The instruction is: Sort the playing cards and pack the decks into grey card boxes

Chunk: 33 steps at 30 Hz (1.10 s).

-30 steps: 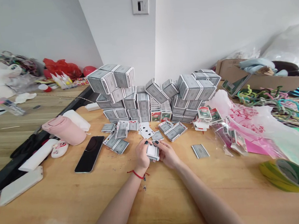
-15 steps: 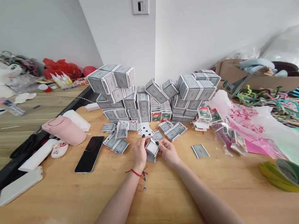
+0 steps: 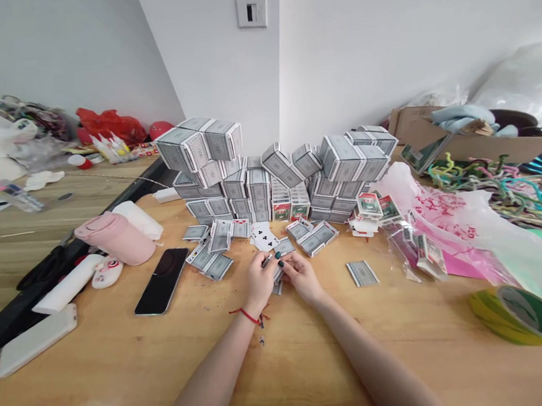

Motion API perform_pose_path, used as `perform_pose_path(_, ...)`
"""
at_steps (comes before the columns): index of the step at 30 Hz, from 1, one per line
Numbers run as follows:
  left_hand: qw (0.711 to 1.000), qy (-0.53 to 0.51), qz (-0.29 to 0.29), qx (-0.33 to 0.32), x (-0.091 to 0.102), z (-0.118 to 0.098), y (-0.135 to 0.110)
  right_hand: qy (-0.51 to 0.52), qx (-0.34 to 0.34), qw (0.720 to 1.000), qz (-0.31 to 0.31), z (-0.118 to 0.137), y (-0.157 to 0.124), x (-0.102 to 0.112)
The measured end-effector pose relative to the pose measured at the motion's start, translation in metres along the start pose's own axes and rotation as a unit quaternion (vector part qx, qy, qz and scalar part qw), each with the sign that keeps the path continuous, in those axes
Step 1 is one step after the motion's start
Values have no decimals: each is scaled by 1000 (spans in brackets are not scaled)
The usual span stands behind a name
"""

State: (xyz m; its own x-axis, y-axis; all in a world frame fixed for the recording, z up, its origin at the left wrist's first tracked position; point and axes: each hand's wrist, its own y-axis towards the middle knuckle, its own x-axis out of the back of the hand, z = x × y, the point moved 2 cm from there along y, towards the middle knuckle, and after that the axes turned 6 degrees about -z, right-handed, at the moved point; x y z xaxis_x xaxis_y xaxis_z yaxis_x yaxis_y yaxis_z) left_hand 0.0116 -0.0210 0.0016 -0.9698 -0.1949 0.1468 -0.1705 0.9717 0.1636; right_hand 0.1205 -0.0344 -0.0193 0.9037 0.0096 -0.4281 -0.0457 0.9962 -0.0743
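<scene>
My left hand and my right hand meet near the middle of the wooden table. Both are closed on a folded playing card, mostly hidden by the fingers, with the thumbs pressed along it. Just beyond my fingertips lie a face-up fan of playing cards and a face-down card. To the left are folded cards, and to the right a folded card. One single card with bent edges lies apart, right of my right hand.
Behind stand stacked blocks of folded cards and card boxes. On the left are a black phone, a pink cup and a white power bank. A roll of tape and plastic bags lie right.
My fingers have come closer together over the card. Its pale face, visible before, is now mostly covered by both hands and appears folded over. The camera has shifted slightly.
</scene>
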Motion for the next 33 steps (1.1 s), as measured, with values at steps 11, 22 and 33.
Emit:
perform_pose_path(11,994,-80,19,72,-3,5,2,-32,16,999,-13,4,-1,1)
perform_pose_path(22,954,217,3,-208,0,-11,-5,-43,0,998,-48,7,-3,2)
perform_pose_path(33,970,196,-14,-146,1,-3,-2,-14,-15,999,-49,7,-2,-1)
